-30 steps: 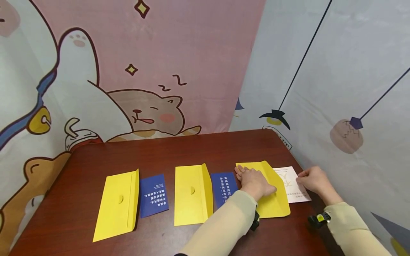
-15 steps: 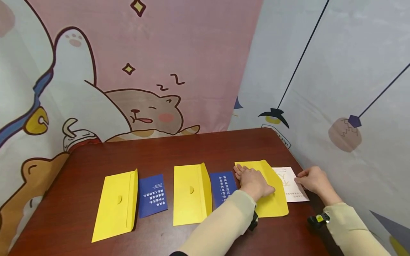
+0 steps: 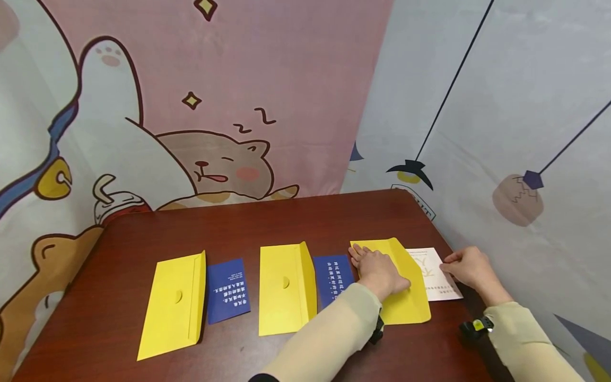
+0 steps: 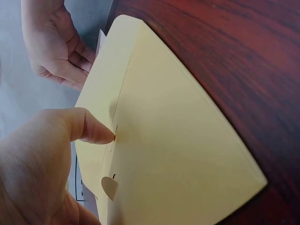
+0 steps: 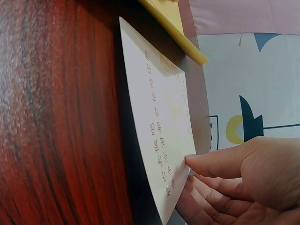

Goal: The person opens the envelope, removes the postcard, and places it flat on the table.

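Note:
My left hand [image 3: 380,274] lies on the rightmost yellow envelope [image 3: 409,303], fingers spread toward its upper left corner. In the left wrist view, the thumb [image 4: 96,130] touches that envelope [image 4: 168,126] near its small half-round tab, and the flap is unfolded toward the right hand. Between thumb and fingers, my right hand [image 3: 472,271] pinches the outer edge of a white card [image 3: 441,285] with printed characters. The right wrist view shows this card [image 5: 157,122] tilted, its near edge off the table. In the head view, the card's left part is hidden behind the envelope flap.
A middle yellow envelope [image 3: 281,310] and a left one [image 3: 169,313] lie on the dark red table [image 3: 258,225]. Blue cards with white characters, one on the left [image 3: 228,294] and another [image 3: 331,278] partly under my left arm, lie beside them. Patterned cloth [image 3: 310,106] hangs behind.

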Demonstrator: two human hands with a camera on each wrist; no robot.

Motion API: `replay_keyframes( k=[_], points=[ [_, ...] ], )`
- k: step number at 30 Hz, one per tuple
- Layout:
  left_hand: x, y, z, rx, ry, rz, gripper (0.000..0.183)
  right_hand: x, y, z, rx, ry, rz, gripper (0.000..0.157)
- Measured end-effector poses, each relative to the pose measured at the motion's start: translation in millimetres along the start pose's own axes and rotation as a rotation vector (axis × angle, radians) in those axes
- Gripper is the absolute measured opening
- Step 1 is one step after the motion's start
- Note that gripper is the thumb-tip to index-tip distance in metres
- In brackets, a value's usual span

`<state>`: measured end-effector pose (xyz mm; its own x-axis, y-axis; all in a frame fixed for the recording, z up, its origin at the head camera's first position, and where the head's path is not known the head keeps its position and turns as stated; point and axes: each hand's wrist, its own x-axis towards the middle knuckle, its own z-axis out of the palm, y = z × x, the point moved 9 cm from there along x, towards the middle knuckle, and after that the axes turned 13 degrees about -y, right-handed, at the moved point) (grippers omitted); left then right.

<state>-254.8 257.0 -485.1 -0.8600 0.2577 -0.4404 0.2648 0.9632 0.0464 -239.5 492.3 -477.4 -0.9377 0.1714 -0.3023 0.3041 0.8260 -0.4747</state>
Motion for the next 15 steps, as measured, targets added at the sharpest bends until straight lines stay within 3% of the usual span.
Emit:
replay_keyframes(
  k=[15],
  points=[
    [4.3, 0.0, -0.8, 0.001, -0.022, -0.009, 0.091, -2.2, -0.8, 1.6, 0.067, -0.012, 0.000, 0.032]
  ],
)
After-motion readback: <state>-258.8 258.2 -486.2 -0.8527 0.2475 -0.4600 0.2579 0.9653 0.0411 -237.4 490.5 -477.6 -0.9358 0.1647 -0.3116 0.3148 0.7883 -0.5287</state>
